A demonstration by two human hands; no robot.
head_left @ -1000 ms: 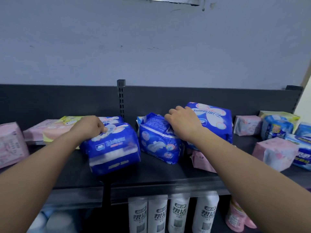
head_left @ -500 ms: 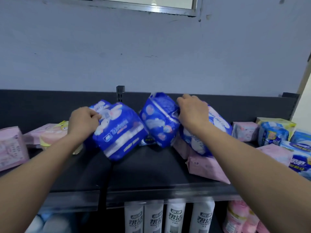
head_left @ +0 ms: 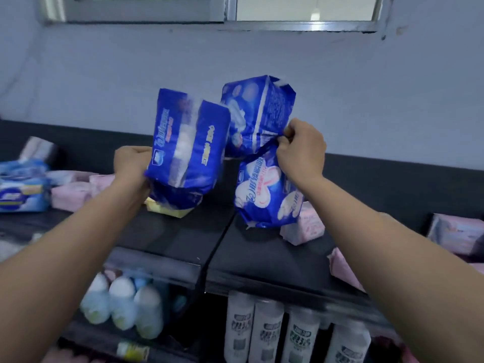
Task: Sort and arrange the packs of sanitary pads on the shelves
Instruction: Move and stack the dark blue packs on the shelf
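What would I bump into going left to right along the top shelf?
Light blue pack → pink packs → left hand → dark blue pack → two dark blue packs → right hand → pale pink pack.

Arms stretched forward; left hand [head_left: 131,166] grips a blue pack [head_left: 186,145]; right hand [head_left: 301,150] pinches a hanging pack [head_left: 267,195].

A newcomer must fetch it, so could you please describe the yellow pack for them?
Find the dark top shelf below the window. Near its middle the left hand grips a blue pack, and the yellow pack lies on the shelf just under it. It is the only yellow one; its neighbours are pink or blue.
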